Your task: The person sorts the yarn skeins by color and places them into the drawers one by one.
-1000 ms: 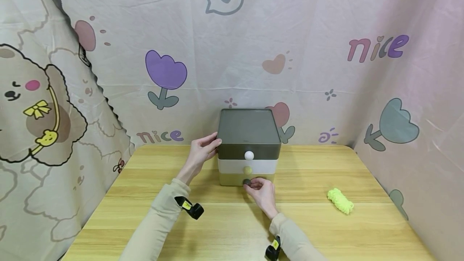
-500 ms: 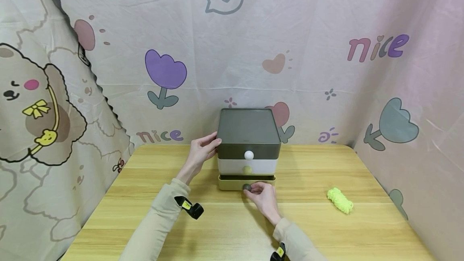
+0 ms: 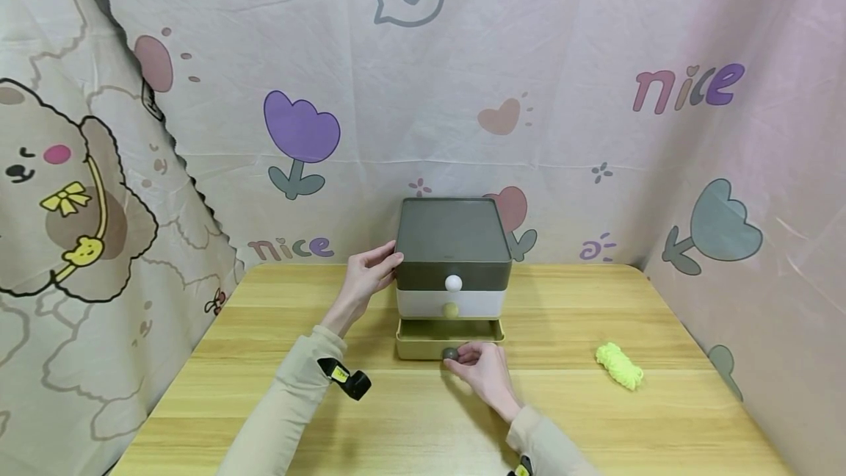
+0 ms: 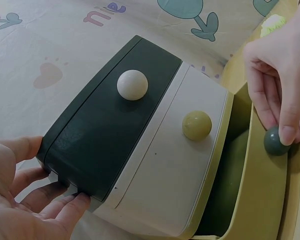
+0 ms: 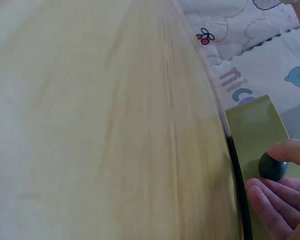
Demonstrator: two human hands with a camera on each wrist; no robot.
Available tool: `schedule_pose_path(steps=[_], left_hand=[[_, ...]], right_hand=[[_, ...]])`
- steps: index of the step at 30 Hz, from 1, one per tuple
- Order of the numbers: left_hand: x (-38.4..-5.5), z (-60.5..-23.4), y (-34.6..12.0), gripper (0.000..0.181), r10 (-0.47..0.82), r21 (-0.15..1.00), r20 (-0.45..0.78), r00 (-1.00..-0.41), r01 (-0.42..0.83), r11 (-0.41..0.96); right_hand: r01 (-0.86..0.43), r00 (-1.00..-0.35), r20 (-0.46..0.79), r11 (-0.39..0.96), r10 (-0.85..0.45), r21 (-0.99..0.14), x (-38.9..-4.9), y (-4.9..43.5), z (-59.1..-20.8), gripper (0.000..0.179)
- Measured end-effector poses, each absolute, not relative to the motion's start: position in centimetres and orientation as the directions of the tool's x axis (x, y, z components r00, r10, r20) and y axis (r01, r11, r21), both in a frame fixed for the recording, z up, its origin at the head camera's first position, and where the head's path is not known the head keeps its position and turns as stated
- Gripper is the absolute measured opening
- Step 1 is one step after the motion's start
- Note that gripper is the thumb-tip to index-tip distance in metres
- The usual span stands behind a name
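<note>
A small drawer unit (image 3: 453, 230) stands at the back of the table, with a dark grey-green top tier, a white middle one and an olive bottom drawer (image 3: 416, 348). That bottom drawer sticks out part way, and the inside that shows holds nothing. My right hand (image 3: 487, 375) pinches its dark round knob (image 4: 275, 142) between thumb and fingers. Against the unit's left side, near the top front corner, rests my left hand (image 3: 365, 278), its fingers (image 4: 37, 197) extended and spread. The white knob (image 4: 132, 85) and olive knob (image 4: 197, 125) sit on shut upper drawers.
A bundle of neon yellow cord (image 3: 619, 366) lies on the wooden table (image 3: 277, 358), right of the unit. Behind the table hangs a printed cloth (image 3: 423, 94) with flowers and lettering. Another cloth side hangs at the left.
The bottom drawer, flush with the unit one second ago, has slid out toward me as my right hand draws back with the knob. My left hand stays put.
</note>
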State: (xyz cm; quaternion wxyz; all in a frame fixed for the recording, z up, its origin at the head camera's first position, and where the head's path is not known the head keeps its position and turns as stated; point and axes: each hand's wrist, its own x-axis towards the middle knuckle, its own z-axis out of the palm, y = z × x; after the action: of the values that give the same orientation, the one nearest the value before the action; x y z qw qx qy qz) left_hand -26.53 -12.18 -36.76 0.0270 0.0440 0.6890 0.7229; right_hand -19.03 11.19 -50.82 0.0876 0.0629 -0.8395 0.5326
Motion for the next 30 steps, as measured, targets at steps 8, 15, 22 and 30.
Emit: schedule_pose_path(steps=[8, 15, 22, 30], left_hand=[[-26.7, -37.0, -12.3, 0.051, 0.111, 0.998, 0.033, -0.993, 0.028, -0.049], [-26.6, -36.9, -12.3, 0.051, 0.108, 0.998, 0.033, -0.994, 0.028, -0.051], [-26.6, -36.9, -12.3, 0.051, 0.107, 0.998, 0.033, -0.994, 0.028, -0.051], [-26.5, -36.8, -12.3, 0.051, 0.107, 0.998, 0.035, -0.994, 0.03, -0.046]], right_hand=[[-0.215, -0.976, 0.202, 0.43, -0.075, -0.877, -18.1, 11.4, -50.6, 0.02], [-0.236, -0.972, 0.209, 0.419, -0.109, -0.877, -17.4, 11.6, -50.4, 0.019], [-0.234, -0.972, 0.202, 0.453, -0.119, -0.861, -16.9, 12.0, -50.5, 0.022], [-0.246, -0.969, 0.212, 0.464, -0.126, -0.851, -16.5, 12.0, -50.4, 0.021]])
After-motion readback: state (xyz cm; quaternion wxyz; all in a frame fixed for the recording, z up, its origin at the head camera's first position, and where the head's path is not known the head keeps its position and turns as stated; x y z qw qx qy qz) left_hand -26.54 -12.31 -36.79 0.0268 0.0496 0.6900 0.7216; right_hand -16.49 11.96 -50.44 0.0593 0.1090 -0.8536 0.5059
